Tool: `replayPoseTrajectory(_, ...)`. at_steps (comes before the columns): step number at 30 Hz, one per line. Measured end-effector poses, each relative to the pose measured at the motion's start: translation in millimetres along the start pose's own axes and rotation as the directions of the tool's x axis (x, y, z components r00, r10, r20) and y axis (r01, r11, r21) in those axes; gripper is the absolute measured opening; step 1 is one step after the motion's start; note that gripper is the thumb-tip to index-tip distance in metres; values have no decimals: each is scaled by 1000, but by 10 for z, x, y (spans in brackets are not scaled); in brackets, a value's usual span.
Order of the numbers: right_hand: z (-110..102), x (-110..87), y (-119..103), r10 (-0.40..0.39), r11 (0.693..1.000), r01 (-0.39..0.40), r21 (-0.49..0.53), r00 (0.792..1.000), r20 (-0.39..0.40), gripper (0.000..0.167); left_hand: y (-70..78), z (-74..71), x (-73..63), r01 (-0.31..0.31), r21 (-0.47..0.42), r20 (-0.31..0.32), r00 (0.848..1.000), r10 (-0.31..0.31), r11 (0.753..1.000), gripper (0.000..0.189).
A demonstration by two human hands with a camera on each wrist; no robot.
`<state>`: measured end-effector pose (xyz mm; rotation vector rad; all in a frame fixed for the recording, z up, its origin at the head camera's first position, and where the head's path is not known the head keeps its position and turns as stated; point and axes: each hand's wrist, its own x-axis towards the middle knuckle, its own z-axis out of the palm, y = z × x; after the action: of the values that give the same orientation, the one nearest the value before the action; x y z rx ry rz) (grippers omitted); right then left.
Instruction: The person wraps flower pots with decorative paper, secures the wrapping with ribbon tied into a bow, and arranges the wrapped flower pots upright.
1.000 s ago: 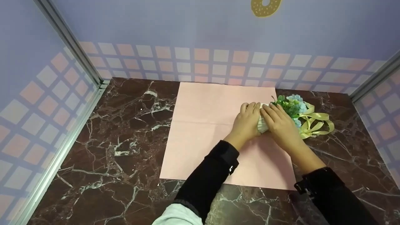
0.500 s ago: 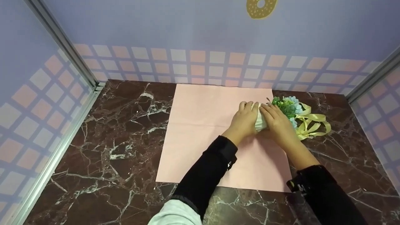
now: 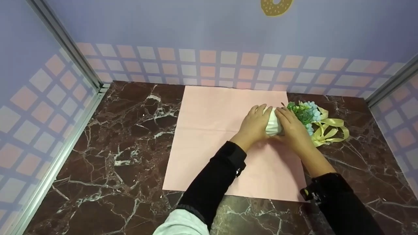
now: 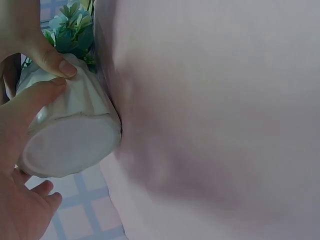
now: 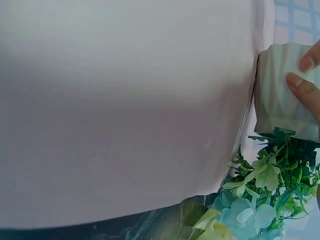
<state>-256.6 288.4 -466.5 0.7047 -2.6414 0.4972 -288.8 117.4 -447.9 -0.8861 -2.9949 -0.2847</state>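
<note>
A white ribbed flowerpot lies on its side, its flat base facing left and its mouth to the right. Green leaves and pale blue artificial flowers come out of the mouth, with a yellow ribbon looped beyond them. My left hand holds the pot around its base end, while my right hand grips it nearer the flowers. Both thumbs press on its near side, close together in the left wrist view. Underneath the pot is a pink sheet; the fingers partly hide the pot's body.
The sheet, creased across its middle, lies on a dark marbled tabletop. Purple panels with pink and white squares stand behind, at the left and at the right. Flowers and ribbon reach past the sheet's right edge.
My hands have parted slightly on the pot, and more of its white side shows between them. Pot, flowers and sheet stay in nearly the same place; the head view has shifted a little.
</note>
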Motion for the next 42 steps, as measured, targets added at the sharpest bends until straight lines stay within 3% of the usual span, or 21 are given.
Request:
replayPoseTrajectory(13,47,0,48,-12,1000,12,-16,1000,-11,96,-23,-27,-51,-10,-63,-13,1000,9,998,102)
replayPoseTrajectory(27,-11,-5,25,50,998,-47,-36,995,92,101,-35,-42,-61,23,-25,0,1000,-23,999,111)
replayPoseTrajectory(30,-28,-23,10,72,997,-68,-37,992,102,89,-14,-37,-58,36,-17,3,999,-36,999,104)
replayPoseTrajectory(34,-27,-9,-39,83,996,-82,-22,996,43,67,-7,-11,-43,53,-8,11,999,-53,999,97)
replayPoseTrajectory(38,-8,98,-128,111,994,-111,20,993,-24,55,-12,14,-38,53,-5,26,998,-53,999,99)
replayPoseTrajectory(42,31,256,-214,146,988,-145,60,989,-13,48,-24,24,-58,60,-17,49,997,-59,998,101)
